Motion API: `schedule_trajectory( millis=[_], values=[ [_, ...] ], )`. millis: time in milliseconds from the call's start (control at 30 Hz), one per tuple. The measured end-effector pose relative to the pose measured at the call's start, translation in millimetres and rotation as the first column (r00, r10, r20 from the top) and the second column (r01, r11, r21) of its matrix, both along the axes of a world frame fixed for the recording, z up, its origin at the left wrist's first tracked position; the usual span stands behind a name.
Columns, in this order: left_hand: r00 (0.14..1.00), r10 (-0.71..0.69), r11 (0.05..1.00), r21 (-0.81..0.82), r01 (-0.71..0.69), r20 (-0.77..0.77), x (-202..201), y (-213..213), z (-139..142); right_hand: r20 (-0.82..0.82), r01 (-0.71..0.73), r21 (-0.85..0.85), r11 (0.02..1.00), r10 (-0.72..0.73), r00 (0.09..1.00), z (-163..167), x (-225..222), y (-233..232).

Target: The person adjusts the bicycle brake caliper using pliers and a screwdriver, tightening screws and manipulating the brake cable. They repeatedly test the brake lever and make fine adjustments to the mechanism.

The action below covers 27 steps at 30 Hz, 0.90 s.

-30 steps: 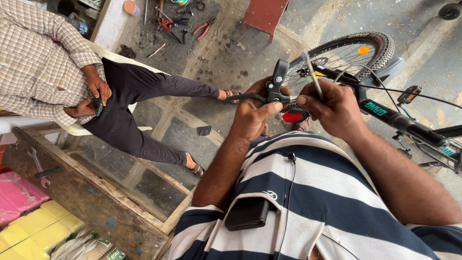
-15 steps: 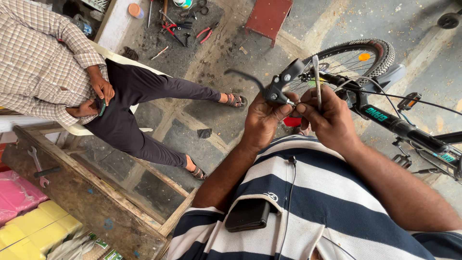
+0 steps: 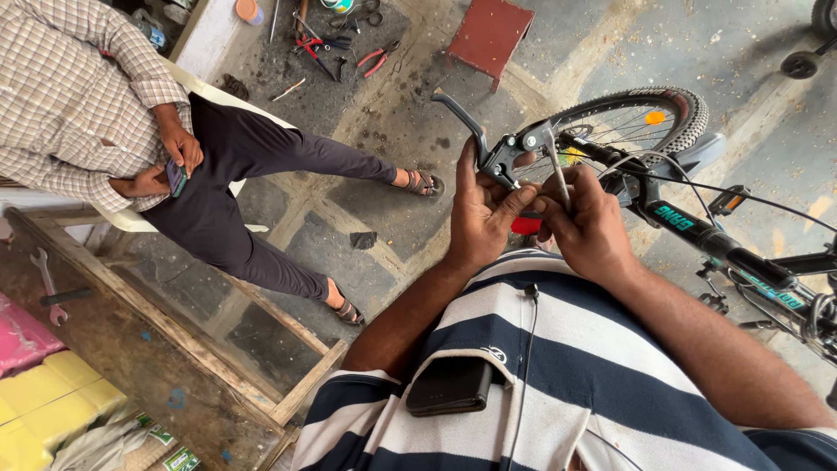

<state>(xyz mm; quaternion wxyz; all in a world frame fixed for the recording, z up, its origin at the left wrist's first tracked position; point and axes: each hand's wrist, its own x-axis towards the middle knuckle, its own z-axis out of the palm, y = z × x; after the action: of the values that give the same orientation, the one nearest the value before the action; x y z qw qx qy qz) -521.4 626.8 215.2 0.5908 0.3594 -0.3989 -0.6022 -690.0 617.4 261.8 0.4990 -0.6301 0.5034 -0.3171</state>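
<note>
My left hand (image 3: 484, 214) grips a black bicycle brake lever (image 3: 488, 144) by its clamp body, with the lever blade pointing up and to the left. My right hand (image 3: 593, 227) is closed on a thin metal tool (image 3: 555, 170) set against the lever's clamp. Both hands are raised in front of my striped shirt. A thin cable runs from the lever toward the bicycle (image 3: 697, 227) on the right, whose front wheel (image 3: 636, 122) lies just behind my hands.
A person in a checked shirt sits on a white chair (image 3: 209, 87) at left, hands on a phone, legs stretched across the floor. Pliers and tools (image 3: 349, 44) lie at top, beside a red stool (image 3: 488, 35). A spanner (image 3: 48, 283) rests on the wooden bench.
Both hands have lifted the brake lever higher and nearer the camera. The lever blade now points up-left, and my right hand has brought the thin tool upright against the clamp.
</note>
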Motion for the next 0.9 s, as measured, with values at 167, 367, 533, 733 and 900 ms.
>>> schedule_trajectory(
  millis=[167, 367, 533, 733, 900],
  values=[
    [0.994, -0.001, 1.000, 0.008, 0.002, -0.107, -1, -1, -1, -0.161, -0.035, -0.149, 0.988, 0.011, 0.987, 0, 0, 1],
    [0.977, -0.068, 0.998, 0.005, 0.070, -0.204, 1, 0, -1, -0.267, -0.086, -0.338, 0.937, -0.008, 0.964, -1, -1, 3],
    [0.991, -0.069, 0.998, -0.010, 0.068, -0.111, -1, 0, -2, -0.201, -0.077, -0.136, 0.988, 0.048, 0.978, 0, -3, 3],
    [1.000, -0.003, 0.998, -0.059, 0.002, -0.023, 6, -6, -7, -0.264, -0.078, -0.111, 0.991, 0.046, 0.963, 12, -38, 14],
    [1.000, 0.016, 0.999, -0.042, -0.015, 0.020, 3, -6, -16, 0.115, 0.062, -0.025, 0.998, -0.058, 0.992, 27, -81, 34]
  ],
)
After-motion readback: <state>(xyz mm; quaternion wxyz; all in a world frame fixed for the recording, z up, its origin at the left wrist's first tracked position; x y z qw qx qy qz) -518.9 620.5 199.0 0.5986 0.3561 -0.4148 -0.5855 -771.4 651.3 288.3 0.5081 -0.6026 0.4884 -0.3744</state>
